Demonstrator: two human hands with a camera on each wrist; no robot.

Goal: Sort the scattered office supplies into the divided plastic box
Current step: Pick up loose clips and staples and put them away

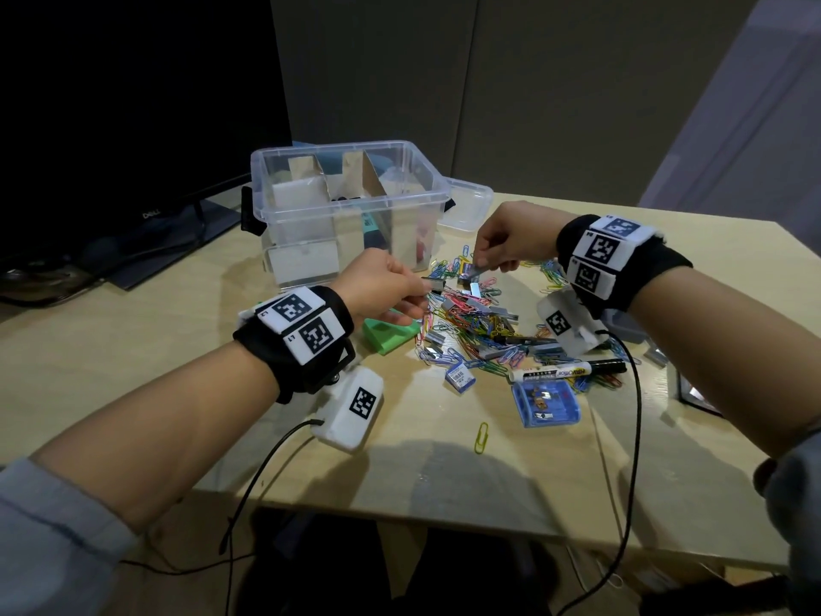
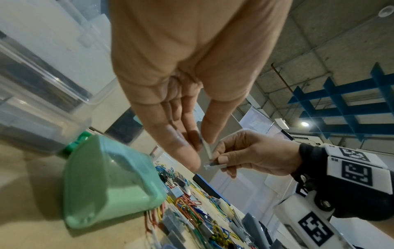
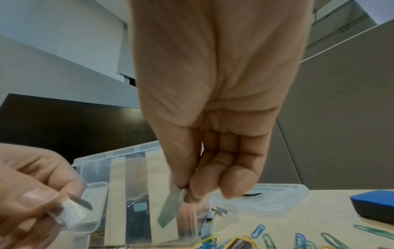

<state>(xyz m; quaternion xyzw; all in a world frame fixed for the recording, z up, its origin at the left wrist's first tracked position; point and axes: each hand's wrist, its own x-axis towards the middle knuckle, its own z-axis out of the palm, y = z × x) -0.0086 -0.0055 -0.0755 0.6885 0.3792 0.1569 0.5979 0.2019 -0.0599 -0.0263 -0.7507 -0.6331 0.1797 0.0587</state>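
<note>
The clear divided box (image 1: 342, 204) stands at the back of the table, with cardboard dividers inside. In front of it lies a heap of coloured paper clips and grey staple strips (image 1: 466, 322). Just above the heap's far end, my left hand (image 1: 422, 291) pinches a staple strip (image 1: 433, 285) between thumb and fingers, together with a small clear piece (image 3: 72, 212). A short gap to its right, my right hand (image 1: 482, 264) pinches another grey staple strip (image 3: 170, 207), which hangs down from the fingertips. In the left wrist view the two strips (image 2: 205, 146) nearly meet.
A green plastic piece (image 1: 386, 335) lies under my left hand. The box lid (image 1: 471, 206) lies right of the box. A marker (image 1: 568, 371), a blue clear case (image 1: 544, 402), a small staple box (image 1: 460, 377) and a yellow clip (image 1: 481, 437) lie nearer me. A monitor (image 1: 133, 104) stands at left.
</note>
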